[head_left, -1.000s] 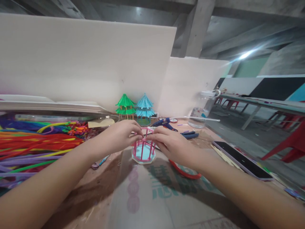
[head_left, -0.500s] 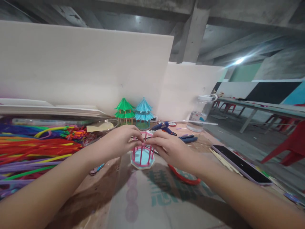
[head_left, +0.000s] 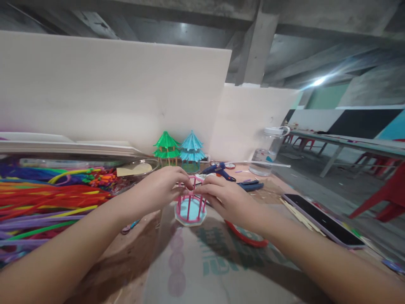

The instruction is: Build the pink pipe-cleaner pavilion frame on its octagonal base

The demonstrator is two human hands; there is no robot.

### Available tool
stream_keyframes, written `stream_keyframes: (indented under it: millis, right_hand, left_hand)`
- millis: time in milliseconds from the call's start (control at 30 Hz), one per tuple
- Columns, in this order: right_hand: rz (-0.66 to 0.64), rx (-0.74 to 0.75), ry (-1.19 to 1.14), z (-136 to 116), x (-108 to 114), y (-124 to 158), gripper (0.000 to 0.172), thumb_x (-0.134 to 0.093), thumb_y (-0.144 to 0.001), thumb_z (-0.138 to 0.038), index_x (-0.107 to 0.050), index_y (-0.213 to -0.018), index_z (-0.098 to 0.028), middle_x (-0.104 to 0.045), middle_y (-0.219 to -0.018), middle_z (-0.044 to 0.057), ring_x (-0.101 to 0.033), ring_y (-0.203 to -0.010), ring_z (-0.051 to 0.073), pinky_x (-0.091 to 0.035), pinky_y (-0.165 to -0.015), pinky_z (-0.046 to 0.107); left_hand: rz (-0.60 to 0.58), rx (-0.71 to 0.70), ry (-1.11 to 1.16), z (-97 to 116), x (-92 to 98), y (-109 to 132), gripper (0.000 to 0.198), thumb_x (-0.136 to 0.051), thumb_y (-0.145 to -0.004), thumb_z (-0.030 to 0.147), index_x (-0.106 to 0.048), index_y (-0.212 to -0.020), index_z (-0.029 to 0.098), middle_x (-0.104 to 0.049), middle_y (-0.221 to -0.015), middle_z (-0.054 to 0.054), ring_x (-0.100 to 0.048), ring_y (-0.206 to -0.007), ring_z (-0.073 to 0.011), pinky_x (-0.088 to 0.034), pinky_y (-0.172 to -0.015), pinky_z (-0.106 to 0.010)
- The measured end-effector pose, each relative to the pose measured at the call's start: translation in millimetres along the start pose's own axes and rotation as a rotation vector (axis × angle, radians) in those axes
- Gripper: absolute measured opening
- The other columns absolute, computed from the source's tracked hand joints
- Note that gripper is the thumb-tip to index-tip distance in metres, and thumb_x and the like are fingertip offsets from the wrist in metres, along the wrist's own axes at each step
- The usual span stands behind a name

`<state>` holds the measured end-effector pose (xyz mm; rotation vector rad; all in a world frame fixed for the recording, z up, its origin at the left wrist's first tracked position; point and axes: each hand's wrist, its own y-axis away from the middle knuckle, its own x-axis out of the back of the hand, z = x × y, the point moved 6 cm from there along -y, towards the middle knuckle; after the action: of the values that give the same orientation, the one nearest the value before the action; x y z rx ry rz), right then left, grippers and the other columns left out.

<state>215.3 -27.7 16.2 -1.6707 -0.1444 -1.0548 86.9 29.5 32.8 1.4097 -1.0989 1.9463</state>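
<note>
A small pavilion frame [head_left: 190, 207], with pink posts on a light blue eight-sided base, stands on the brown table [head_left: 202, 266]. My left hand [head_left: 164, 188] pinches the top pink ring from the left. My right hand [head_left: 226, 196] pinches the same ring from the right. Both sets of fingers are closed on the upper edge of the frame. Behind it stand a finished green pavilion [head_left: 166, 147] and a finished blue pavilion [head_left: 191, 150].
Piles of coloured pipe cleaners [head_left: 44, 194] fill the left side. A blue glue gun [head_left: 218, 169], a clear water bottle [head_left: 267, 150], a phone [head_left: 322, 219], wooden sticks [head_left: 292, 208] and a red ring [head_left: 245, 236] lie around. White boards [head_left: 110, 88] stand behind.
Both hands stay pinched on the top of the pink frame. The view shifted slightly; the frame and hands barely moved.
</note>
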Motion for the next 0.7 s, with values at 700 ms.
stream_keyframes:
  millis: [700]
  right_hand:
    - [-0.15,-0.177,0.031,8.4,4.6,-2.5,0.015,-0.055,-0.085,-0.004,-0.062,-0.086,-0.018,-0.066,-0.084,0.003,-0.061,-0.079,0.015,-0.045,-0.069,0.025]
  left_hand:
    - [0.029,-0.035,-0.083,5.0,-0.3,1.7,0.015,-0.057,-0.085,0.018,-0.072,-0.086,0.021,-0.07,-0.097,-0.004,-0.064,-0.09,-0.0187,-0.046,-0.076,-0.027]
